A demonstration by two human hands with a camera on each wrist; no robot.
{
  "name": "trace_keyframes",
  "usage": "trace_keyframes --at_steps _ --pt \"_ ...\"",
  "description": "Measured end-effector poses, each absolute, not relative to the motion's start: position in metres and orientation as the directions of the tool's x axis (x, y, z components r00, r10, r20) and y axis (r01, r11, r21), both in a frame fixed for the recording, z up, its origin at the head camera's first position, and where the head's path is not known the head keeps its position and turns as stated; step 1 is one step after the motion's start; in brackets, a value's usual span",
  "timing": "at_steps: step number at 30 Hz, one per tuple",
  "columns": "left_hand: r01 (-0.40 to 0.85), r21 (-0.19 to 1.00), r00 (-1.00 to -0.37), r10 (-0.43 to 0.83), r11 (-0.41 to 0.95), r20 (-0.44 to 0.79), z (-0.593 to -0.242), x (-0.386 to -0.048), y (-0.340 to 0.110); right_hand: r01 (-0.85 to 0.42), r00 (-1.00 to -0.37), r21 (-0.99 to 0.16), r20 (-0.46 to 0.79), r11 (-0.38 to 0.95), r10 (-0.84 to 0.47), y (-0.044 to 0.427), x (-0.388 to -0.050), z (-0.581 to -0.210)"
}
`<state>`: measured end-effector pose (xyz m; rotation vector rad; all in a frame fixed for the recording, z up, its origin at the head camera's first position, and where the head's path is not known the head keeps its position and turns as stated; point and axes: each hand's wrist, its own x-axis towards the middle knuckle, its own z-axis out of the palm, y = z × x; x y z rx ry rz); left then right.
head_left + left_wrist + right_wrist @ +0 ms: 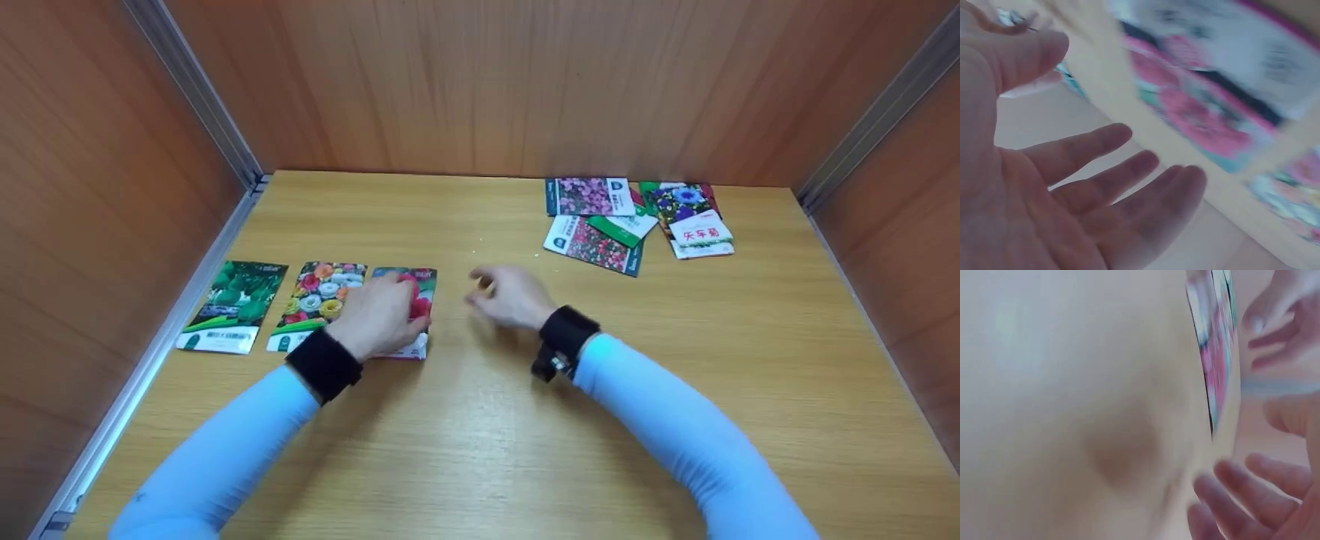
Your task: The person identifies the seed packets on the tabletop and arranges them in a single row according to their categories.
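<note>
A person's left hand [377, 315], fingers loosely extended, holding nothing, hovers over a pink-flowered packet [425, 290]; the empty right hand [514, 296], fingers gently bent, hangs above the counter [480, 457].

Boxed in by a left wall [82, 187] past the left hand [377, 315], a right wall [915, 247] past the right hand [514, 296] and a back wall [480, 82] beyond both, all wood-grained, with metal strips [193, 82] in the corners, around a yellowish table [480, 502] beneath both, lit to a pale sheen [487, 442] nearer than either.
</note>
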<state>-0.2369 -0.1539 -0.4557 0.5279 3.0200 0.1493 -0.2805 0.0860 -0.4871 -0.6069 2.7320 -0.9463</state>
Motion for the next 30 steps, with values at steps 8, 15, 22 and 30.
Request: trace_keyframes --at_steps 8,15,22,30 --pt "0.495 0.155 -0.857 0.510 0.855 -0.075 -0.457 -0.260 -0.077 -0.182 -0.976 -0.372 -0.046 0.910 -0.214 0.179 -0.316 -0.490" --pt "0.522 0.171 -0.810 0.548 0.836 -0.207 -0.474 -0.292 -0.005 -0.018 -0.976 -0.247 -0.208 0.969 -0.071 0.222 -0.319 -0.508" --pt "0.569 0.118 -0.792 0.581 0.814 -0.188 -0.489 -0.330 0.048 -0.116 -0.965 -0.171 -0.213 0.978 -0.152 0.215 -0.314 -0.505" --pt "0.440 0.159 -0.850 0.467 0.884 -0.243 -0.497 -0.347 0.071 -0.242 -0.958 -0.228 -0.097 0.943 -0.269 0.224 -0.320 -0.498"
